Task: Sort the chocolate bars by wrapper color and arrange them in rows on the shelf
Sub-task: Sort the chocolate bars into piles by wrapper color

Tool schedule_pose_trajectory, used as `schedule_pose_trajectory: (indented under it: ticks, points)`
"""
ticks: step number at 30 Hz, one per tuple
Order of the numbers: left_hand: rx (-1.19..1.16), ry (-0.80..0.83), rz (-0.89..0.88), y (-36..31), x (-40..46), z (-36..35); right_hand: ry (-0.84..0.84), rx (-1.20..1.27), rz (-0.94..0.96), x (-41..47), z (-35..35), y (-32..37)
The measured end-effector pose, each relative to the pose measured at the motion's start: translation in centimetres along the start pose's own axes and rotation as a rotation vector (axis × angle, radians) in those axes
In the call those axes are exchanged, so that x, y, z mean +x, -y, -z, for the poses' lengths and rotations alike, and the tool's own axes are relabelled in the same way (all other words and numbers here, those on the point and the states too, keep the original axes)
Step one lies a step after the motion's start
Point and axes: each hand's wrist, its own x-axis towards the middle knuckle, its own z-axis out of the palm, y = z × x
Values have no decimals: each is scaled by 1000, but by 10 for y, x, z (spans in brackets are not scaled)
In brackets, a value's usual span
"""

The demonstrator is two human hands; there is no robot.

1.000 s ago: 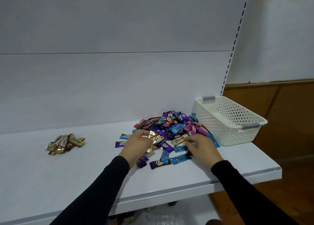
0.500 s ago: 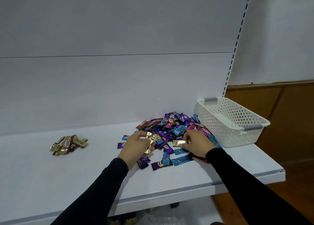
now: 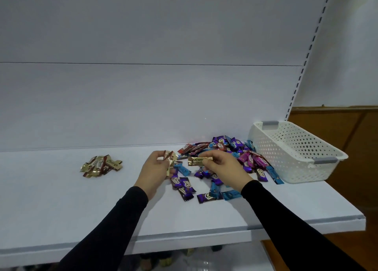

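**Gold bar lifted clear of the mixed heap**

White shelving fills the head view: a pale back panel, a flat shelf (image 3: 61,205) and a perforated white basket (image 3: 294,152) standing at its right end, with wood panelling beyond. Just left of the basket lies the mixed heap of chocolate bars (image 3: 225,156) in purple, blue, pink and red wrappers, some strays spread toward the front edge. Well apart to the left sits a small pile of gold bars (image 3: 100,165), loosely stacked, not yet in a row.

Half a second ago the right hand (image 3: 223,166) was down among the heap, fingers on a gold wrapper. Now it is raised, pinching that gold bar (image 3: 199,160) by its right end and holding it level above the strays. The left hand (image 3: 155,170) has also come up a little and grips a bunch of gold wrappers (image 3: 169,157) between thumb and fingers.

My reading: gold is the colour being pulled out first, and the freed bar looks due to join the left hand's bunch or the gold pile. The other colours remain unsorted, so the task is at an early stage.
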Motion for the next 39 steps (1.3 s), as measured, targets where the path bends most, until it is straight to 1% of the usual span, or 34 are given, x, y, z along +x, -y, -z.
schedule_pose_trajectory:
  ticks: [3, 5, 8, 12, 16, 20, 24, 26, 29, 31, 35, 37, 39]
  points:
    - [32, -135, -90, 6, 4, 38, 23, 54, 10, 17, -30, 10]
    - [93, -232, -153, 11, 7, 67, 6, 116, 3, 30, -57, 16]
    - [134, -373, -195, 20, 12, 109, -1, 173, -30, 50, -99, 26]
    - [160, -550, -149, 35, 20, 155, 55, 129, -56, 77, -153, 37]
    - [144, -619, -83, 54, 34, 185, 129, 120, -74, 98, -200, 44]
    - [280, -588, -144, 59, 49, 197, 186, 95, -92, 118, -235, 51]
    - [613, -523, -140, 72, 69, 208, 199, 1, -59, 126, -244, 55]
    - [675, -519, -127, 75, 71, 210, 190, -44, -52, 122, -237, 55]
    - [691, -556, -139, 71, 65, 208, 173, -125, -14, 107, -212, 50]
    - [693, -551, -196, 64, 60, 200, 159, -191, 26, 93, -190, 47]
    - [692, -412, -313, 47, 44, 164, 94, -269, 94, 57, -140, 39]
    - [719, -324, -369, 39, 34, 137, 50, -296, 101, 38, -112, 33]
    - [738, -216, -384, 34, 24, 110, 9, -316, 91, 21, -86, 25]
